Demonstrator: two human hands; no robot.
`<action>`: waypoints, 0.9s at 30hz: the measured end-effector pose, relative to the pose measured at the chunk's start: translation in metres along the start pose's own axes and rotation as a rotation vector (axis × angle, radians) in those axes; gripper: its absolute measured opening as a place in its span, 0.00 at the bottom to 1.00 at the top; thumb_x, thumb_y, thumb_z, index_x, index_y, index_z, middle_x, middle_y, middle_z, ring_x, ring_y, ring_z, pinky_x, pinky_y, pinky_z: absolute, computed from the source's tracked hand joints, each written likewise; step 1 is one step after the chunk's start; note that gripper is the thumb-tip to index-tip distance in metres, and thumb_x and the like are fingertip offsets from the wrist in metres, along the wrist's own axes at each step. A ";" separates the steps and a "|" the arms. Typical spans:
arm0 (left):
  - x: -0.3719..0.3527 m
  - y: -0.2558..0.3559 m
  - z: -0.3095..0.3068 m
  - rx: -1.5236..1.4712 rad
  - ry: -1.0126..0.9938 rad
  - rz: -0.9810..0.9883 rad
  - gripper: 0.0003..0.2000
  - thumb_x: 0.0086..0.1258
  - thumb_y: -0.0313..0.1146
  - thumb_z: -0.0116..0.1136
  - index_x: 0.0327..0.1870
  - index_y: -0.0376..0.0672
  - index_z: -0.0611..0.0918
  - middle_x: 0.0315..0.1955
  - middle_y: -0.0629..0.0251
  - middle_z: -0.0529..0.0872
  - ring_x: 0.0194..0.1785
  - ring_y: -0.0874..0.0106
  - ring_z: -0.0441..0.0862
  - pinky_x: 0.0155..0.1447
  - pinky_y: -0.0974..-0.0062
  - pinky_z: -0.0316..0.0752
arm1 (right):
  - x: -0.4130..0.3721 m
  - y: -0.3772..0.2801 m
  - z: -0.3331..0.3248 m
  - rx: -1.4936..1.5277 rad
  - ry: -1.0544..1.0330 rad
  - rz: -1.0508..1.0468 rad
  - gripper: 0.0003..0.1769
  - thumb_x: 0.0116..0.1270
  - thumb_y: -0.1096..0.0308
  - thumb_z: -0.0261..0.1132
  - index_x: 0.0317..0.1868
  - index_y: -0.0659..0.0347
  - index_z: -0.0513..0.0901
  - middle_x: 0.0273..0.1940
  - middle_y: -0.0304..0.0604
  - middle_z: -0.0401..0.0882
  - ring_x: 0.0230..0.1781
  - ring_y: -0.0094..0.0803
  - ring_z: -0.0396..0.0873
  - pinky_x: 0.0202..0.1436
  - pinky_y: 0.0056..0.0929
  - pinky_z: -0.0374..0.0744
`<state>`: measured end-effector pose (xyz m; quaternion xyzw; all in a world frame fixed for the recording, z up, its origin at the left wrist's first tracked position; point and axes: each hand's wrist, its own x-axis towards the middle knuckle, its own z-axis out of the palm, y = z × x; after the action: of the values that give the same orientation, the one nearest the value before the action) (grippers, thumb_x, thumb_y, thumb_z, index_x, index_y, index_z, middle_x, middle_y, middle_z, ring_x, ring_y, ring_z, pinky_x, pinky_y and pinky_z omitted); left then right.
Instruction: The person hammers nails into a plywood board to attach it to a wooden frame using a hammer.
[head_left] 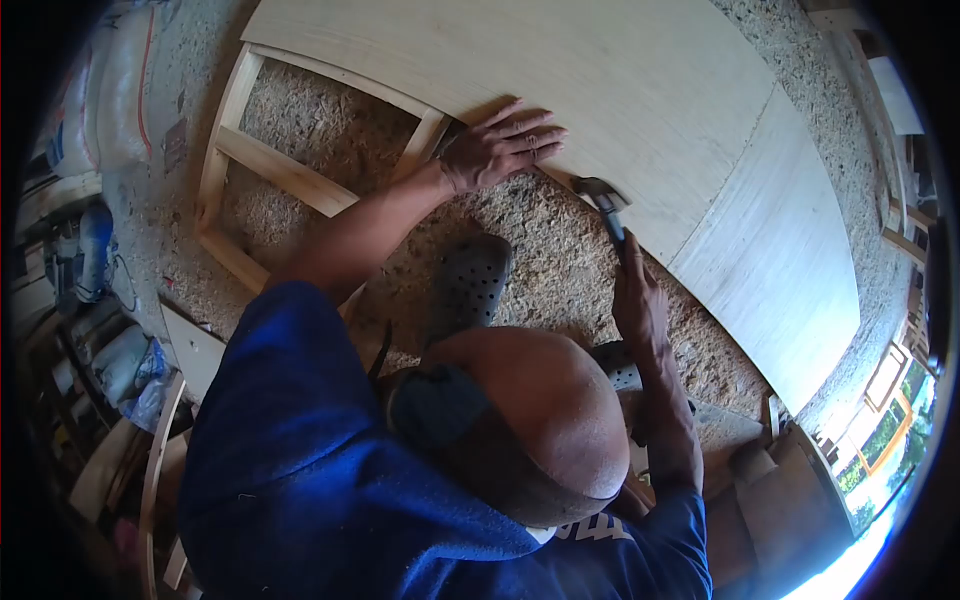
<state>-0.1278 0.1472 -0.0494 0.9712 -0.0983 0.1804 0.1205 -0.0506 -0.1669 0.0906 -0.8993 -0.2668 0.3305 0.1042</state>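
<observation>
1 hammer (pixel 604 200) — head to upper left, long axis slanting, at edge of large panel (pixel 600 85) | right hand (pixel 641 300) wrapped round hammer | left hand (pixel 505 147) spread flat, gripping nothing | 2 panels, 1 wooden frame (pixel 285 171)

Your left hand (pixel 503 148) lies spread on the plywood panel's (pixel 640 75) near edge; to its right, your right hand (pixel 641 305) grips a hammer (pixel 608 208). Bare wooden frame (pixel 285 173) shows at left.
</observation>
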 end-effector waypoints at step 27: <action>0.008 -0.062 -0.052 -0.176 -0.282 0.138 0.30 0.57 0.24 0.75 0.66 0.39 0.83 0.73 0.58 0.78 0.79 0.60 0.70 0.83 0.49 0.60 | -0.103 0.196 -0.116 -0.305 0.487 -0.205 0.17 0.67 0.75 0.67 0.57 0.60 0.83 0.48 0.47 0.81 0.52 0.46 0.79 0.56 0.42 0.77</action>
<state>-0.1226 0.2190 -0.0113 0.9635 -0.1962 0.0412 0.1773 0.0396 -0.3881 0.1631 -0.9256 -0.3701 0.0493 0.0616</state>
